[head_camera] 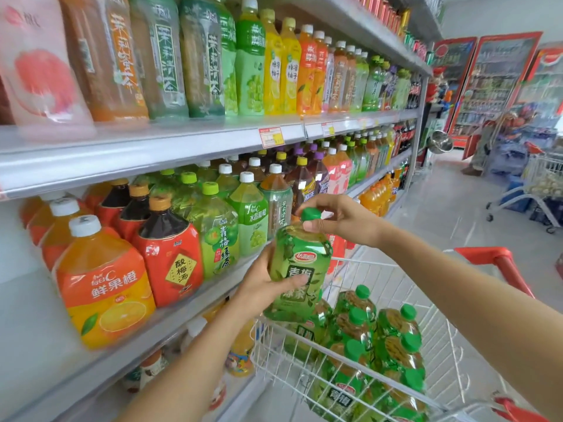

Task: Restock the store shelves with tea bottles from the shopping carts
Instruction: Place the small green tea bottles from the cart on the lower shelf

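Note:
A large green tea bottle [300, 266] with a green cap is held upright above the white wire shopping cart [438, 345]. My left hand [263, 284] grips its body from the left. My right hand [330, 216] pinches the neck just below the cap. Several more green tea bottles [387, 345] lie in the cart. The held bottle hangs just in front of the middle shelf [170, 324], close to the row of green tea and grape drink bottles [219, 236] there.
Shelves on the left are packed with orange, red, green and yellow drink bottles. A red cart handle [502, 263] is at right. Down the aisle stand another cart [536, 190], a person beside it and red-framed drink coolers [490, 86].

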`<state>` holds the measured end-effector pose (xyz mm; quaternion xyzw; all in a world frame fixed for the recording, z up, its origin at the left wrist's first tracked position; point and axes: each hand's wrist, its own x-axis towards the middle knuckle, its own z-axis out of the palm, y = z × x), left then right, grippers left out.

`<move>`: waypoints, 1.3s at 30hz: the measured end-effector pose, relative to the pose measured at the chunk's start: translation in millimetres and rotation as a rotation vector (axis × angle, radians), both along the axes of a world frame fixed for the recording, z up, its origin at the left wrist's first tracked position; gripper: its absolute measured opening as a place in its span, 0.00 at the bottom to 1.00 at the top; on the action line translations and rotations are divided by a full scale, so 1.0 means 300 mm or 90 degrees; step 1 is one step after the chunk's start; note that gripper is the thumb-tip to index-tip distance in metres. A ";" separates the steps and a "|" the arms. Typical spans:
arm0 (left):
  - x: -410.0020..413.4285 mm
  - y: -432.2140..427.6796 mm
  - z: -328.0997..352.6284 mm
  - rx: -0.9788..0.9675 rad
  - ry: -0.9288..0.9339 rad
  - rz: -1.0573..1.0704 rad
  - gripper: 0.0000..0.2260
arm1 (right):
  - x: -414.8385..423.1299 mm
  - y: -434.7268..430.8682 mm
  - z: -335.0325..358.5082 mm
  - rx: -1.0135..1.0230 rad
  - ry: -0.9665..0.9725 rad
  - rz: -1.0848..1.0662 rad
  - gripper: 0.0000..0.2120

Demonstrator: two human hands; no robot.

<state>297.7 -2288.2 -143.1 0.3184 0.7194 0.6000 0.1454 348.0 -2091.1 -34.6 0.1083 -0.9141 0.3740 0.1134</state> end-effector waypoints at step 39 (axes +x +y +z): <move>0.214 -0.569 0.157 0.203 0.069 0.351 0.30 | 0.100 -0.153 0.117 0.146 0.136 -0.171 0.17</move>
